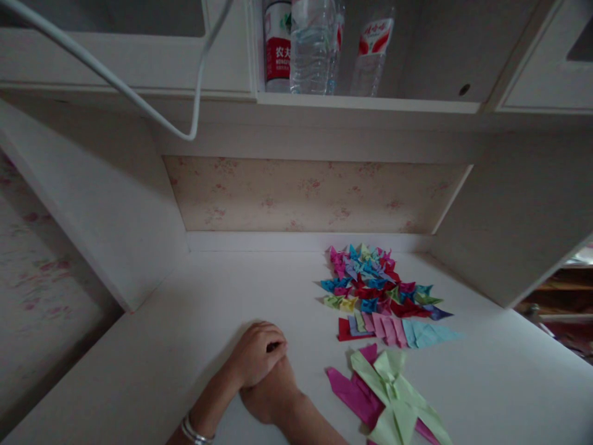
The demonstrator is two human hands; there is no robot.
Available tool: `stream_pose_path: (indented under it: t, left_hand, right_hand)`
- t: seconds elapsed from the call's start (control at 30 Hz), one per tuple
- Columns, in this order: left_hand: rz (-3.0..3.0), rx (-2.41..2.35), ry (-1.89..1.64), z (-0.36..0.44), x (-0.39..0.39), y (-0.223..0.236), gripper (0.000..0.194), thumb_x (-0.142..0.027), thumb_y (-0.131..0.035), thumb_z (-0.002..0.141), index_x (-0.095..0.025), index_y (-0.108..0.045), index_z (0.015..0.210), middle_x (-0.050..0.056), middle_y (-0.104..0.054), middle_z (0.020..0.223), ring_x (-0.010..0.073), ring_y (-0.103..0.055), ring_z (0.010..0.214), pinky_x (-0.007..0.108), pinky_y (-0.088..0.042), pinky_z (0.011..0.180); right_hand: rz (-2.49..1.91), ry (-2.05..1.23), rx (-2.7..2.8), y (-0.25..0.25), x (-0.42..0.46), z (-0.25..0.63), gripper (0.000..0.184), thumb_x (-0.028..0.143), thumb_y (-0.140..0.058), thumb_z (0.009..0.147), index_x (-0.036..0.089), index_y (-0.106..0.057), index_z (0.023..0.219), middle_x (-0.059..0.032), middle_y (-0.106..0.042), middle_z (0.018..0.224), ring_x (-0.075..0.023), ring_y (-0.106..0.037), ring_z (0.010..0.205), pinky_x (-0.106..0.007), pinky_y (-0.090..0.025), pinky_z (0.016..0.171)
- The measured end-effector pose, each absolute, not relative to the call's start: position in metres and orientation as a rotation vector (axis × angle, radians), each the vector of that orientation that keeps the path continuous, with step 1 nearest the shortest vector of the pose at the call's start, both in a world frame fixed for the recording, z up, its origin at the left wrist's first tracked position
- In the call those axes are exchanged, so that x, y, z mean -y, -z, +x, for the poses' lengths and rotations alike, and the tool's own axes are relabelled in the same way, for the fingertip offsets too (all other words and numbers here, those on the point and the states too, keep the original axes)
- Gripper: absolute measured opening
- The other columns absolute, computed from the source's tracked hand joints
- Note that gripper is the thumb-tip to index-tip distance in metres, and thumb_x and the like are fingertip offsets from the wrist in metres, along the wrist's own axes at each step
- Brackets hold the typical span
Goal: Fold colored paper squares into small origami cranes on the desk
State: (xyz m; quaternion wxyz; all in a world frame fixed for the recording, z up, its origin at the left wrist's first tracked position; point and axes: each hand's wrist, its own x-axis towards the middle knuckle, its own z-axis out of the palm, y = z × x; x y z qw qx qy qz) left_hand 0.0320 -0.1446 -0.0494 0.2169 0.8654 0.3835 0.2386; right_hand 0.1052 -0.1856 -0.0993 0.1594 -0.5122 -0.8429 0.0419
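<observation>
My hands rest together on the white desk, near its front. On top lies my left hand, a bracelet round its wrist, with its fingers curled over my right hand. The fingers of my right hand are hidden beneath it. Neither hand touches the paper. To their right lie a large light-green folded paper piece and a magenta folded paper piece partly under it. Behind these is an overlapping row of folded paper pieces in red, pink and light blue.
Several small colourful origami pieces are heaped at the back right of the desk. Above, an open shelf holds plastic bottles. A white cable hangs at the upper left. Side panels bound the desk.
</observation>
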Motion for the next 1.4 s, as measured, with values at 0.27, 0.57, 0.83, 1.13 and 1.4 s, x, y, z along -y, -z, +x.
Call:
stream_pose_path:
  t: [0.27, 0.57, 0.83, 1.13, 1.4]
  left_hand:
    - [2.389, -1.066, -0.664, 0.032, 0.146, 0.049, 0.018, -0.023, -0.053, 0.084, -0.021, -0.069, 0.075, 0.001, -0.07, 0.083, 0.0165, -0.06, 0.083, 0.029, -0.041, 0.084]
    - [2.401, -1.067, -0.649, 0.032, 0.145, 0.048, 0.018, -0.023, -0.054, 0.083, -0.021, -0.069, 0.075, 0.001, -0.07, 0.082, 0.0165, -0.06, 0.083, 0.029, -0.041, 0.084]
    - [2.407, -1.062, -0.655, 0.031, 0.144, 0.05, 0.018, -0.024, -0.054, 0.084, -0.021, -0.069, 0.075, 0.001, -0.07, 0.081, 0.0168, -0.06, 0.082, 0.029, -0.041, 0.084]
    - [2.41, -1.062, -0.65, 0.032, 0.144, 0.049, 0.017, -0.023, -0.054, 0.084, -0.021, -0.068, 0.074, 0.0, -0.07, 0.081, 0.0163, -0.06, 0.082, 0.029, -0.041, 0.084]
    - [2.396, -1.065, -0.655, 0.032, 0.146, 0.049, 0.018, -0.023, -0.053, 0.084, -0.021, -0.068, 0.074, 0.001, -0.07, 0.082, 0.0169, -0.06, 0.082, 0.03, -0.041, 0.084]
  right_hand:
    - [-1.415, -0.123, 2.413, 0.1, 0.186, 0.105, 0.05, 0.029, -0.041, 0.09, 0.014, -0.04, 0.137, -0.0174, -0.047, 0.136, -0.0376, -0.044, 0.118, -0.06, -0.037, 0.093]
    - [-1.408, -0.1, 2.423, 0.1, 0.185, 0.105, 0.051, 0.028, -0.041, 0.089, 0.014, -0.038, 0.138, -0.018, -0.046, 0.137, -0.0372, -0.043, 0.118, -0.06, -0.037, 0.093]
    - [-1.459, -0.083, 2.388, 0.109, 0.185, 0.104, 0.05, 0.031, -0.04, 0.09, 0.017, -0.038, 0.138, -0.0168, -0.046, 0.137, -0.0361, -0.043, 0.12, -0.058, -0.036, 0.094]
    - [-1.486, -0.198, 2.433, 0.095, 0.187, 0.106, 0.051, 0.028, -0.038, 0.09, 0.015, -0.037, 0.139, -0.0186, -0.041, 0.141, -0.038, -0.043, 0.121, -0.06, -0.035, 0.096]
    - [-1.476, -0.144, 2.397, 0.1, 0.187, 0.106, 0.051, 0.03, -0.038, 0.091, 0.015, -0.035, 0.14, -0.0189, -0.042, 0.14, -0.0381, -0.043, 0.121, -0.06, -0.036, 0.095]
